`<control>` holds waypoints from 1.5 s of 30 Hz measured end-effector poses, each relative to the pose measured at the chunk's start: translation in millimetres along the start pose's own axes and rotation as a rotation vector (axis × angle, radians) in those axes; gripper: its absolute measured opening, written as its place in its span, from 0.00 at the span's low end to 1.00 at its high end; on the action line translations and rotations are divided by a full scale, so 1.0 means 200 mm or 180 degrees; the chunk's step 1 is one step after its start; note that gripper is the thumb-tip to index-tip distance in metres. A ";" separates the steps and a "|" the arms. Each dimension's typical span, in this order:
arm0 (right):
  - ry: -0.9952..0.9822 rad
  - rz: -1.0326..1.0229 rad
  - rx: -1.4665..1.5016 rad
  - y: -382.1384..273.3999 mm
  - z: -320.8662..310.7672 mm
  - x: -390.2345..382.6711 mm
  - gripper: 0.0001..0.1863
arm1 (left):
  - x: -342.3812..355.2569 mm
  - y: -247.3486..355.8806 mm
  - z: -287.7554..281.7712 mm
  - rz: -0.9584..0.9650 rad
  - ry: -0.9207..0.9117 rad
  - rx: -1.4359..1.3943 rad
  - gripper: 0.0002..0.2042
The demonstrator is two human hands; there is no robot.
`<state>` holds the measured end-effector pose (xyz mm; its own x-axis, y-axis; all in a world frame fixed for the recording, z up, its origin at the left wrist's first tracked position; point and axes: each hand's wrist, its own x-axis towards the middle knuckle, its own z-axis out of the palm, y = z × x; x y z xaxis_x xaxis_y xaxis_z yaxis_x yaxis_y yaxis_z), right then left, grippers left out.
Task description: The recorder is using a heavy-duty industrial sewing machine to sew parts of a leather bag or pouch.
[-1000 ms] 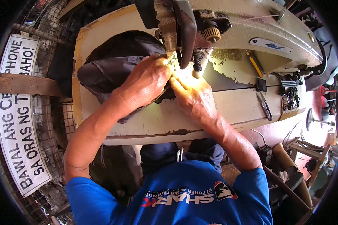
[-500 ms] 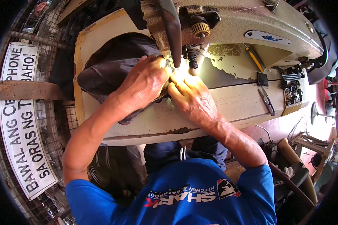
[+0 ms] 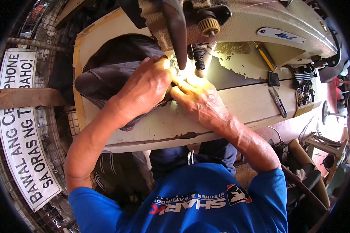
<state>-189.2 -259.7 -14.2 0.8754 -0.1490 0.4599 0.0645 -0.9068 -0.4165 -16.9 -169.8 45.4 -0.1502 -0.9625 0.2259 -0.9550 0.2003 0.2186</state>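
Observation:
A dark brown, slightly shiny piece of material (image 3: 109, 72), cloth or thin leather, lies bunched on the pale bed of a sewing machine (image 3: 245, 23). My left hand (image 3: 149, 83) is closed on its right edge, close to the brightly lit needle area. My right hand (image 3: 200, 101) meets it there, fingers bent and pressed together at the same edge. The fingertips of both hands nearly touch. Glare and my fingers hide the needle and the exact spot under it. A dark lever-like bar (image 3: 175, 33) hangs down just above my fingers.
To the right on the machine table lie thread snips (image 3: 278, 103), a yellow-and-black handled screwdriver (image 3: 265, 56), a small dark block (image 3: 273, 79) and a tray of metal parts (image 3: 305, 95). A wire mesh wall with a white sign (image 3: 23, 155) stands at the left.
The view has shifted slightly. Both hands keep their place at the material's edge by the needle, with hardly any movement.

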 end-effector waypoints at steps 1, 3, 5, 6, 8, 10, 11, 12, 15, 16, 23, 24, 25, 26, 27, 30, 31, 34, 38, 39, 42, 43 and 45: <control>0.0046 0.0035 -0.0150 -0.01 0.00 0.00 0.11 | 0.00 0.00 0.00 0.0014 -0.0089 -0.0057 0.08; 0.0090 0.0070 -0.0292 -0.03 0.00 0.00 0.11 | -0.01 0.01 0.00 0.0022 -0.0183 -0.0114 0.09; 0.0151 0.0106 -0.0218 -0.03 0.00 0.01 0.11 | -0.01 0.01 0.00 -0.0052 -0.0256 -0.0209 0.10; 0.0209 0.0090 -0.0211 -0.04 0.00 0.01 0.11 | -0.02 0.02 0.01 0.0008 -0.0195 -0.0169 0.10; 0.0119 0.0171 -0.0292 -0.04 0.00 0.01 0.11 | -0.02 0.02 0.01 -0.0272 -0.0340 -0.0147 0.10; 0.0137 0.0210 -0.0269 -0.04 0.00 0.00 0.11 | -0.02 0.03 0.02 -0.0215 -0.0226 -0.0095 0.10; 0.0059 0.0241 -0.0294 -0.04 0.00 0.00 0.11 | -0.02 0.03 0.02 -0.0332 -0.0276 0.0026 0.10; 0.0092 0.0267 -0.0272 -0.04 0.00 -0.01 0.11 | -0.02 0.04 0.02 -0.0232 -0.0166 -0.0022 0.10; 0.0025 0.0308 -0.0270 -0.04 0.00 -0.01 0.11 | -0.01 0.04 0.01 -0.0266 -0.0063 -0.0258 0.11; -0.0057 0.0379 -0.0213 -0.04 -0.01 0.00 0.12 | -0.01 0.04 0.00 -0.0338 -0.0169 -0.0275 0.10; -0.0072 0.0387 -0.0217 -0.02 -0.02 0.04 0.14 | 0.04 0.07 0.00 -0.0453 0.0085 -0.0330 0.08; -0.0083 0.0411 -0.0252 -0.02 -0.02 0.04 0.14 | 0.04 0.07 0.00 -0.0428 0.0101 -0.0304 0.08; -0.0105 0.0387 -0.0151 -0.02 -0.02 0.03 0.14 | 0.05 0.07 0.00 -0.0547 -0.0118 -0.0217 0.08; -0.0136 0.0378 -0.0044 -0.02 -0.02 0.02 0.14 | 0.04 0.08 0.00 -0.0743 -0.0437 -0.0134 0.08; -0.0126 0.0384 -0.0047 -0.02 -0.01 0.01 0.14 | 0.05 0.07 0.00 -0.0895 -0.0589 -0.0205 0.09; 0.0605 -0.0167 -0.0267 -0.02 0.00 -0.01 0.10 | 0.02 0.09 0.01 -0.0539 -0.0155 -0.0225 0.09; 0.0520 -0.0029 -0.0239 -0.02 0.01 -0.01 0.10 | 0.02 0.10 0.03 -0.0597 -0.0216 -0.0173 0.10; 0.0436 0.0149 -0.0210 -0.03 0.01 -0.02 0.10 | 0.01 0.12 0.05 -0.0651 -0.0071 -0.0214 0.11; 0.0330 0.0205 -0.0210 -0.02 0.00 0.00 0.09 | 0.02 0.09 0.06 -0.0565 0.0137 -0.0665 0.12; 0.0422 0.0209 -0.0180 -0.02 -0.01 0.00 0.09 | 0.03 0.09 0.06 -0.0494 0.0083 -0.0398 0.12; 0.0067 0.0289 -0.0180 -0.02 -0.02 0.01 0.12 | 0.03 0.09 0.04 -0.0479 0.0031 -0.0151 0.10; 0.0152 0.0284 -0.0141 -0.02 -0.02 0.01 0.11 | 0.03 0.09 0.03 -0.0631 -0.0031 -0.0214 0.09; 0.0235 0.0275 -0.0089 -0.02 -0.01 0.00 0.11 | 0.01 0.11 0.01 -0.0433 0.0089 0.0138 0.08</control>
<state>-190.0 -256.9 -9.8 0.8394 -0.2547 0.4802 -0.0239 -0.8999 -0.4355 -39.5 -167.7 49.7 -0.0120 -0.9746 0.2235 -0.9763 0.0597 0.2080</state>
